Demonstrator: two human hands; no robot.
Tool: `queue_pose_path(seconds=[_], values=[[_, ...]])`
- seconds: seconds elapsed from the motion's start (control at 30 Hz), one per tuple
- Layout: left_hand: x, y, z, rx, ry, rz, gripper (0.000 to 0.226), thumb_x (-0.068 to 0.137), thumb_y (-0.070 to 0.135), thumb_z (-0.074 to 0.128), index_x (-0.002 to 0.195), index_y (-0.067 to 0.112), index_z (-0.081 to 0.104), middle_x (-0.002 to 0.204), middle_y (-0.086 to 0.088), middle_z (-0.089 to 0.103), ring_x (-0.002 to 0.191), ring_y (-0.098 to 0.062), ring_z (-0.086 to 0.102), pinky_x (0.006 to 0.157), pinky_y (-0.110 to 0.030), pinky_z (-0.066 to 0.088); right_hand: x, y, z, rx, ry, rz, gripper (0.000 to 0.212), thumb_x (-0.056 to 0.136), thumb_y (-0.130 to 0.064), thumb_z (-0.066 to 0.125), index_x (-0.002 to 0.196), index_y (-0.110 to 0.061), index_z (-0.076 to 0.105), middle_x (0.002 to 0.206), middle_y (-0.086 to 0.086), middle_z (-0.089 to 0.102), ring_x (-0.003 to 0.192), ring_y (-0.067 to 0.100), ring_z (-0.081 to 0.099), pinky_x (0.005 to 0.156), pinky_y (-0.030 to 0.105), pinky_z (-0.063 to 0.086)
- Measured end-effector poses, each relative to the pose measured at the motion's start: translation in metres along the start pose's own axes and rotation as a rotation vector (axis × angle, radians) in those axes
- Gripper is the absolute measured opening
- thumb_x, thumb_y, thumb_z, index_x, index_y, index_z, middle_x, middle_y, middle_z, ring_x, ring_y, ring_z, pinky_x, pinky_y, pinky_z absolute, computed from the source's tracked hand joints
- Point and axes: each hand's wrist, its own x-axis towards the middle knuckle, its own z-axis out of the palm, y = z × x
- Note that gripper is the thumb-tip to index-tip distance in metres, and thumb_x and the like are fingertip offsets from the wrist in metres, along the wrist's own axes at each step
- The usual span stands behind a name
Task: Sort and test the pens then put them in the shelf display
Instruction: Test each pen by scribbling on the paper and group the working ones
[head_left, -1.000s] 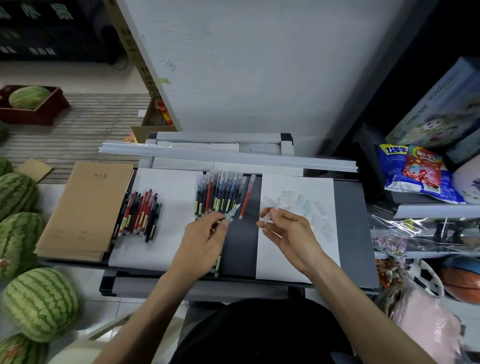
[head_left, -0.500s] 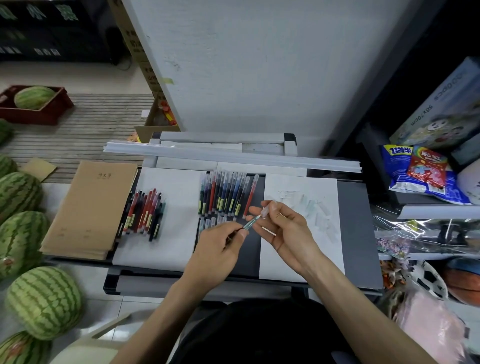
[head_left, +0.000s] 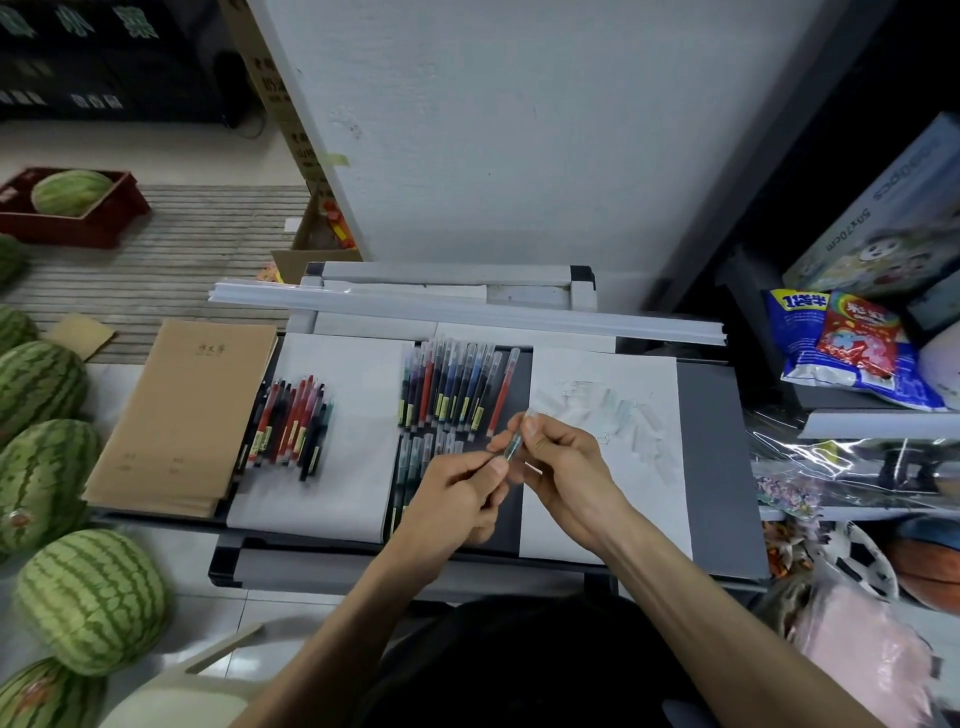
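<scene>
While left hand (head_left: 457, 491) holds pen (head_left: 513, 447), right hand (head_left: 563, 467) moved closer.

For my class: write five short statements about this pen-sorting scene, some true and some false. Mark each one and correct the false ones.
1. The left hand and the right hand hold one pen between them. True.
2. The stack of brown notebooks lies right of the loose pile of pens. False: it lies left of that pile.
3. A watermelon sits in the red crate. True.
4. The white sheet under the right hand is blank. False: it bears faint marks.
5. The row of pens ends on its right with a red pen. True.
</scene>
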Motion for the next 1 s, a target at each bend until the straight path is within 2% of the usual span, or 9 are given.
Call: queue_pose_path(seconds=[0.1,0.2,0.27,0.33,0.4,0.5,0.67,0.87,1.0], values=[[0.006,-0.006,-0.004,0.305,0.035,0.044,0.031,0.108,0.022,0.053,0.091,0.005,0.072,0.071,-0.008,0.065,0.058,-0.019,0.057,0.055,-0.036,0.048,0.002,0.004,-0.004,-0.137,0.028,0.015,0.025,0.107,-0.016,0.052,0.106,0.001,0.070,0.100,0.017,0.075,0.085,0.024,0.071,0.078,0.029,0.058],[0.017,-0.020,-0.007,0.691,0.081,0.075,0.038,0.104,0.024,0.060,0.068,0.013,0.059,0.060,0.001,0.053,0.054,-0.008,0.044,0.059,-0.027,0.039,0.006,0.012,-0.011,-0.337,0.108,0.089,0.023,0.105,-0.020,0.059,0.108,-0.004,0.076,0.104,0.013,0.078,0.093,0.023,0.075,0.077,0.029,0.061],[0.024,-0.031,-0.011,0.790,0.116,0.014,0.042,0.100,0.026,0.065,0.065,0.006,0.051,0.059,-0.003,0.047,0.054,-0.012,0.039,0.056,-0.030,0.034,0.010,0.015,-0.027,-0.652,0.149,0.128,0.020,0.102,-0.031,0.064,0.107,-0.016,0.077,0.101,0.002,0.078,0.094,0.018,0.074,0.084,0.035,0.060],[0.029,-0.040,-0.016,0.884,0.160,-0.056,0.040,0.096,0.027,0.069,0.068,0.003,0.054,0.063,-0.007,0.055,0.057,-0.015,0.046,0.057,-0.029,0.038,0.011,0.012,-0.049,-1.077,0.197,0.112,0.026,0.099,-0.042,0.064,0.115,-0.024,0.073,0.110,-0.007,0.073,0.101,0.013,0.068,0.091,0.032,0.054],[0.033,-0.044,-0.021,0.977,0.205,-0.099,0.034,0.095,0.031,0.072,0.074,0.005,0.065,0.070,-0.007,0.066,0.063,-0.017,0.059,0.059,-0.028,0.046,0.009,0.003,-0.070,-1.401,0.305,0.083,0.031,0.099,-0.044,0.058,0.122,-0.026,0.067,0.122,-0.004,0.064,0.107,0.018,0.064,0.086,0.035,0.050],[0.042,-0.046,-0.024,1.091,0.252,-0.136,0.032,0.094,0.033,0.074,0.075,0.007,0.068,0.069,-0.005,0.068,0.062,-0.016,0.064,0.057,-0.027,0.053,0.007,-0.010,-0.093,-1.627,0.419,0.097,0.033,0.100,-0.035,0.056,0.130,-0.020,0.059,0.125,0.005,0.051,0.106,0.028,0.062,0.076,0.037,0.050],[0.056,-0.043,-0.026,1.231,0.294,-0.204,0.040,0.088,0.033,0.078,0.066,0.014,0.050,0.064,-0.003,0.059,0.060,-0.021,0.062,0.054,-0.031,0.052,0.009,-0.016,-0.110,-1.694,0.489,0.148,0.033,0.097,-0.020,0.060,0.129,-0.014,0.053,0.123,0.010,0.045,0.103,0.036,0.060,0.073,0.040,0.051],[0.064,-0.037,-0.028,1.213,0.294,-0.220,0.040,0.087,0.029,0.080,0.071,0.014,0.047,0.069,-0.004,0.060,0.062,-0.020,0.060,0.054,-0.031,0.050,0.014,-0.005,-0.119,-1.672,0.477,0.082,0.032,0.092,-0.003,0.057,0.123,-0.011,0.058,0.120,0.010,0.046,0.080,0.030,0.053,0.065,0.035,0.044],[0.067,-0.038,-0.033,1.176,0.298,-0.241,0.044,0.087,0.033,0.081,0.070,0.014,0.046,0.068,-0.004,0.059,0.060,-0.019,0.058,0.053,-0.030,0.043,0.018,-0.002,-0.123,-1.676,0.502,0.061,0.032,0.093,-0.002,0.056,0.124,-0.012,0.061,0.120,0.012,0.052,0.077,0.029,0.050,0.064,0.033,0.041]])
